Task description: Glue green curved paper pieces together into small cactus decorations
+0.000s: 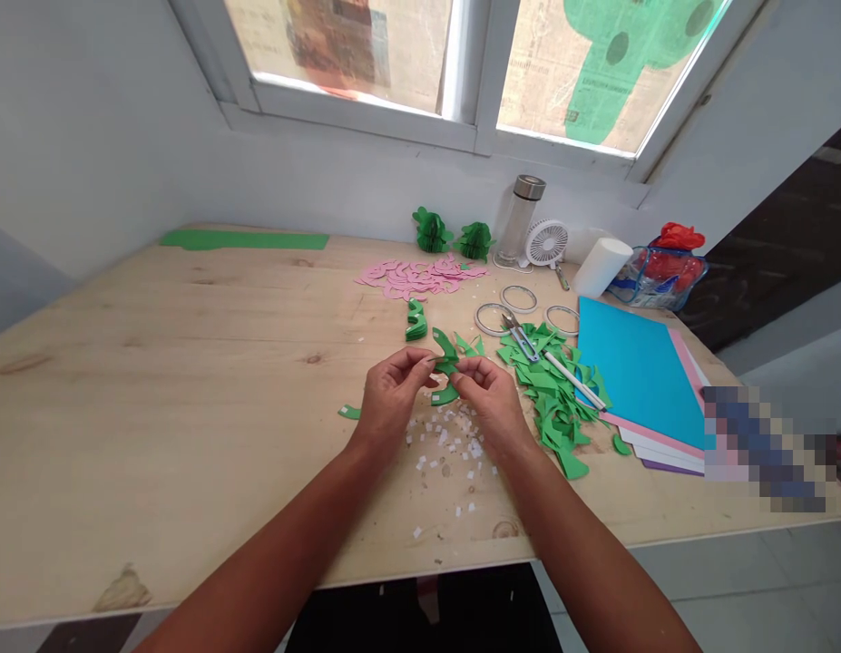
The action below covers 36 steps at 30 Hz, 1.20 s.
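Observation:
Between my hands is a curved green paper piece [444,396] with small white squares near its ends. My left hand [391,392] pinches it at its left side, thumb against fingers. On the other side my right hand [492,399] grips it with thumb and forefinger. Whether it is one piece or several layers, I cannot tell. Just beyond my left hand lies a small stack of curved green pieces [415,322] with white squares. A single green piece [350,412] rests left of my left wrist. Tiny white paper squares [454,435] are scattered below my hands.
Green scraps [560,408] heap at the right, with snips [522,337] and a white pen [573,381] on them. Tape rolls [519,298], pink cutouts [413,277], green paper ornaments [432,230], a glass bottle [516,227], a fan [546,243] and blue sheets [634,372] lie around.

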Tool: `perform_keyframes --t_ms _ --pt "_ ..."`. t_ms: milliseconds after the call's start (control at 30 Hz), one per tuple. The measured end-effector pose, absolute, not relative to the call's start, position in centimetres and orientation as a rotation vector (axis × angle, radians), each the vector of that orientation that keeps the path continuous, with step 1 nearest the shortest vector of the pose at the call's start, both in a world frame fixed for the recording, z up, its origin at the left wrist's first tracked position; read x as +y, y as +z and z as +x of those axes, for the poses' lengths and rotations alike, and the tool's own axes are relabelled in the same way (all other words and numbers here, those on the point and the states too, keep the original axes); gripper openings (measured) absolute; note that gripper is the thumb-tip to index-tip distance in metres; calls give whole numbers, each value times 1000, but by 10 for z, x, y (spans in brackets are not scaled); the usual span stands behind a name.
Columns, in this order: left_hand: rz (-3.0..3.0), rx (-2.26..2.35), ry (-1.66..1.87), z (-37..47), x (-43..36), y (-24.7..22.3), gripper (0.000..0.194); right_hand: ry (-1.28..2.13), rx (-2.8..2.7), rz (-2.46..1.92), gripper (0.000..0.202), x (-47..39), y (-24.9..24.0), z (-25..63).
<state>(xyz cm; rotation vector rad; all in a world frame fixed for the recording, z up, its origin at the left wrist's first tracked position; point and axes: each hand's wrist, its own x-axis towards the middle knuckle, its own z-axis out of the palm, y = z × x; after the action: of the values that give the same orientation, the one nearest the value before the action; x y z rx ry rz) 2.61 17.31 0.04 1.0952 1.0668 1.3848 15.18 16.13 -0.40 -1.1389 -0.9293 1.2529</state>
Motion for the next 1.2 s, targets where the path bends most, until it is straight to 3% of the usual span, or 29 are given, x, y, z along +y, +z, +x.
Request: perform_keyframes --t_ms 1200 --pt "872 903 1368 24 176 1 26 1335 -959 -975 27 161 -5 152"
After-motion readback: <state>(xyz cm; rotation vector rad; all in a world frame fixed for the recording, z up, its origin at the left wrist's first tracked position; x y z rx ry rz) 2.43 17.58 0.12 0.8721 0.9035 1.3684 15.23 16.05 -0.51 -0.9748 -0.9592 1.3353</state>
